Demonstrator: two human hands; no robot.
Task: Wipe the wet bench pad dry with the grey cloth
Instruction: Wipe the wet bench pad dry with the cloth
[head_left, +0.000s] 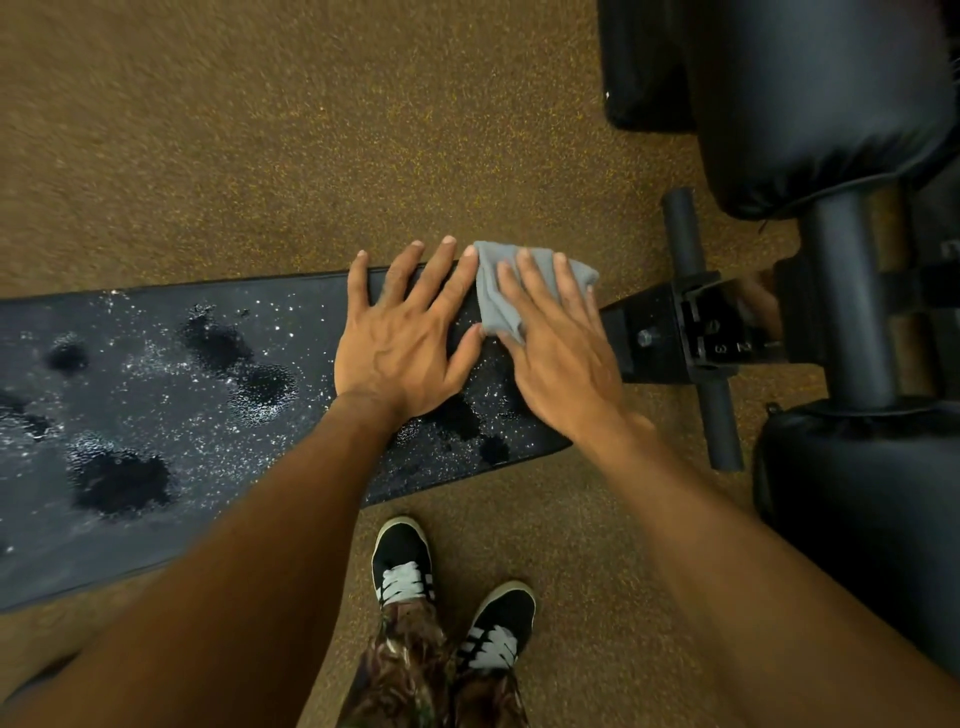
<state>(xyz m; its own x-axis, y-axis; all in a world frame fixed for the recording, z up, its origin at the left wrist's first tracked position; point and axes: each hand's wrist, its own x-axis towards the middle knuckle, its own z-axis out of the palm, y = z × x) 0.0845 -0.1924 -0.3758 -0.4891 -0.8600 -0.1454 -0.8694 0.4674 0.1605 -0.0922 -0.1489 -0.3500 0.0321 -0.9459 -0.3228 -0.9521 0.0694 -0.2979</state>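
Wiping looks barely begun: the right hand (561, 343) presses the crumpled grey cloth (491, 299) with straight fingers onto the bench pad (156, 415) at its narrow end. The left hand (405, 338) lies splayed on the pad beside it, holding nothing. Next, I judge, the soft cloth gets dragged along the pebbled black vinyl through the puddles (122, 480)

The bench pad (311, 317) is a long black strip with a pebbled surface, running from the left edge of the frame to centre right, where it narrows. It is wet: fine beads of water cover much of it, with dark puddles scattered along its length. The grey cloth (491, 296), small and bunched into folds, lies on the pad's narrow right end at its upper edge, pinned under the straight fingers of the right hand (561, 353).
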